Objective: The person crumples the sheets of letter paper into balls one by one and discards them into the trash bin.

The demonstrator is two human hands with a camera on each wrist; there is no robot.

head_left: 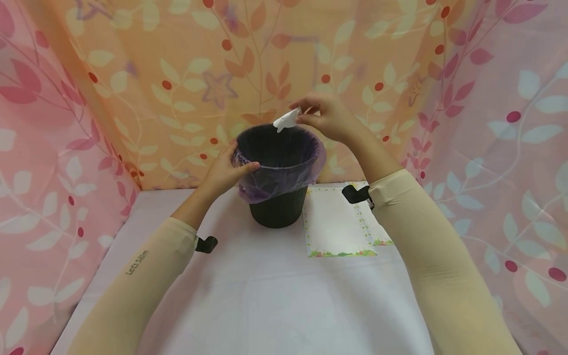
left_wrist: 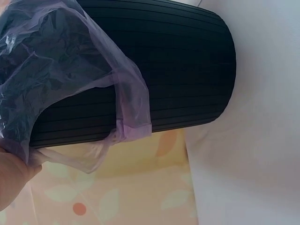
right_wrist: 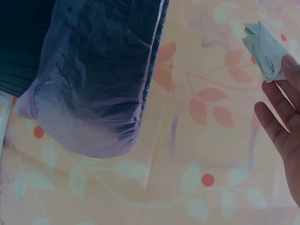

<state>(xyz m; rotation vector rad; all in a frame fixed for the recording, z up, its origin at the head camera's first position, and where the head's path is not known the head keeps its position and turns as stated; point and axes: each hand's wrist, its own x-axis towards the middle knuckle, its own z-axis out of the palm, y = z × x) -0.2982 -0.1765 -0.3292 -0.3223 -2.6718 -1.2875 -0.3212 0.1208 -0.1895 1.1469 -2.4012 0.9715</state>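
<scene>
A black ribbed trash bin (head_left: 277, 213) stands upright in the head view, with a thin purple plastic bag (head_left: 293, 181) folded over its rim. My left hand (head_left: 226, 171) grips the rim on the left side, its thumb lying over the near edge. In the left wrist view, part of that hand (left_wrist: 15, 176) shows against the purple bag (left_wrist: 51, 56). Above the far right of the bin's mouth, my right hand (head_left: 327, 117) pinches a crumpled piece of white paper (head_left: 287, 120). The right wrist view shows the paper (right_wrist: 266, 52) creased, with a little green print, between thumb and fingers.
Two white sheets with colourful printed borders lie to the right of the bin, the nearer sheet (head_left: 337, 222) overlapping the other (head_left: 379, 229). A white cloth (head_left: 266, 291) covers the table. Leaf-patterned curtains (head_left: 177, 98) enclose the back and both sides.
</scene>
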